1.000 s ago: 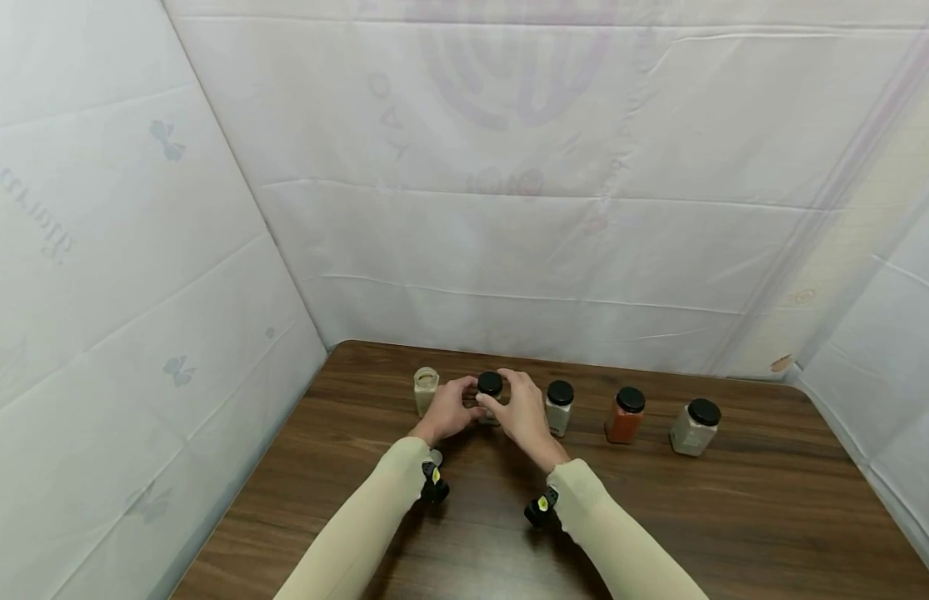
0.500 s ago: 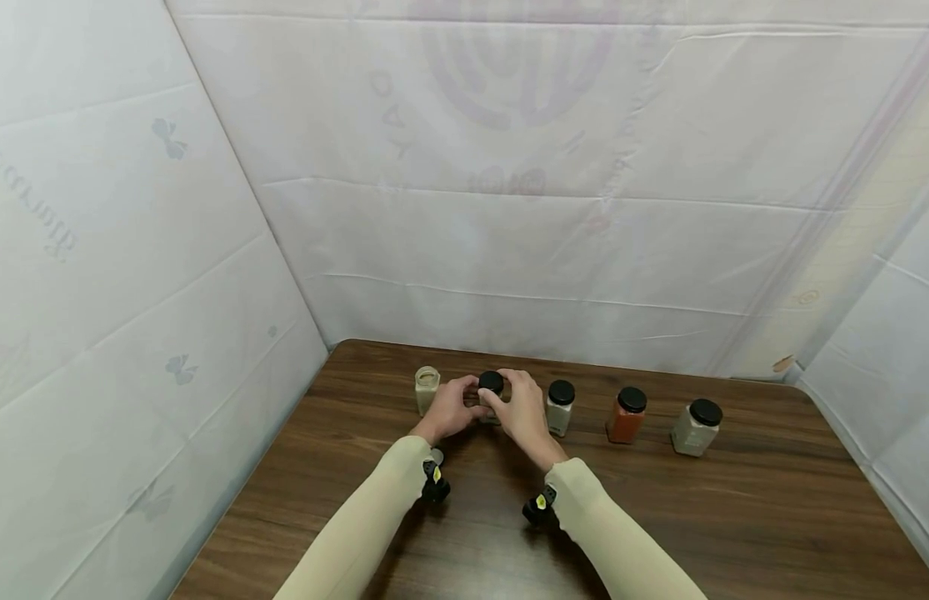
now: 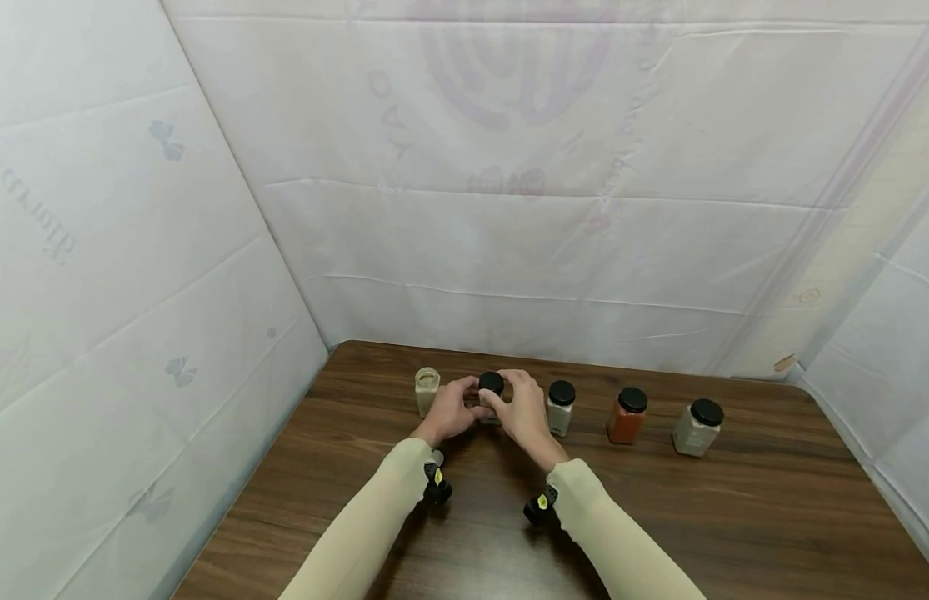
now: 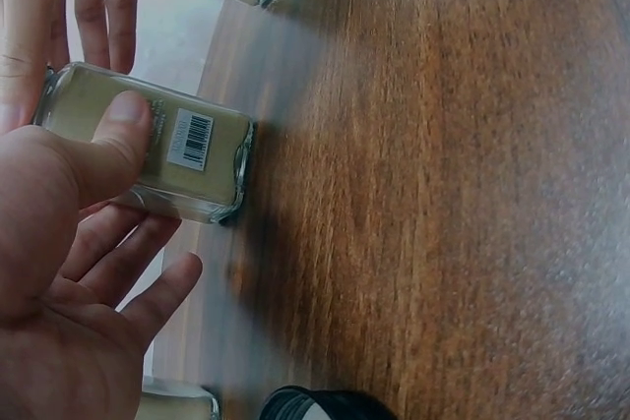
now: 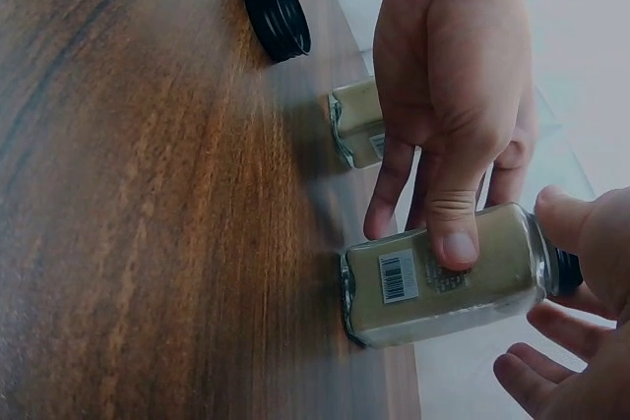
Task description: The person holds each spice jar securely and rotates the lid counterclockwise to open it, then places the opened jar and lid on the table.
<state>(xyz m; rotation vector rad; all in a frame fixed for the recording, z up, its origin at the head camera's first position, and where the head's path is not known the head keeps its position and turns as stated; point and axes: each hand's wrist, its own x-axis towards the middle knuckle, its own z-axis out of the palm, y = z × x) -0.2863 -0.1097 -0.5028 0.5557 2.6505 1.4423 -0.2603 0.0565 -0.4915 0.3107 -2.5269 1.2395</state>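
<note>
Grip: your left hand (image 3: 449, 409) is pinching a square glass jar (image 5: 394, 312), your right hand (image 3: 522, 409) its round black lid (image 3: 491, 382).
Underneath: brown wooden table (image 3: 719, 517) is stretching.
Beyond: white sheeting (image 3: 464, 250) is hanging.

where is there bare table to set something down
Bare: the table on the near side of the rightmost jar and between the sleeves. Crowded: the back left, with left hand, held jar and right hand beside the open jar.
</note>
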